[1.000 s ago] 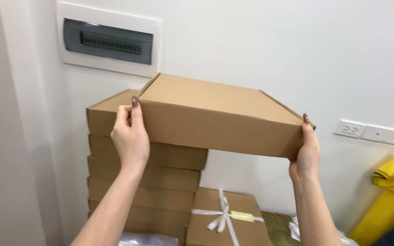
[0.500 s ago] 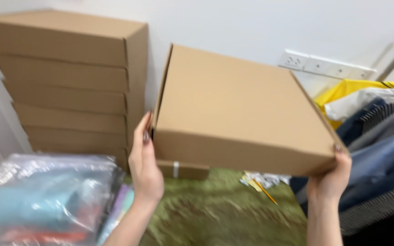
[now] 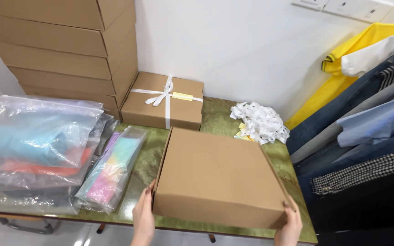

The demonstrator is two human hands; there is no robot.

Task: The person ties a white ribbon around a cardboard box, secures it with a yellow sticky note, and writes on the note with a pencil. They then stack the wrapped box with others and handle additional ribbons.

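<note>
Starting at the far left, I see a heap of clear plastic bags (image 3: pixel 37 146) with blue and orange cloth inside, lying on the green counter (image 3: pixel 147 159), and behind them a stack of flat cardboard boxes (image 3: pixel 64 50) against the wall. Just right of the heap lies a narrower bag (image 3: pixel 112 171) of pastel cloth, and behind it a closed box tied with white ribbon (image 3: pixel 164 101) — that one looks finished. In front of it sits the plain cardboard box (image 3: pixel 217 177), closed, no ribbon on it, resting flat near the counter's front edge. My left hand (image 3: pixel 143 218) is pressed against its left front corner, fingers curled round the side wall; my right hand (image 3: pixel 289 223) cups the right front corner in the same way, so both have hold of the box from either side. Beyond the box there is a loose pile of white ribbon pieces (image 3: pixel 259 122) with some yellow tags, near the wall. Furthest right hang clothes (image 3: pixel 365 114) — yellow, denim blue, pale blue, a checked piece. As I judge it, the box is set down on the counter but unopened and unfilled, and the bagged cloth lies untouched beside it.
</note>
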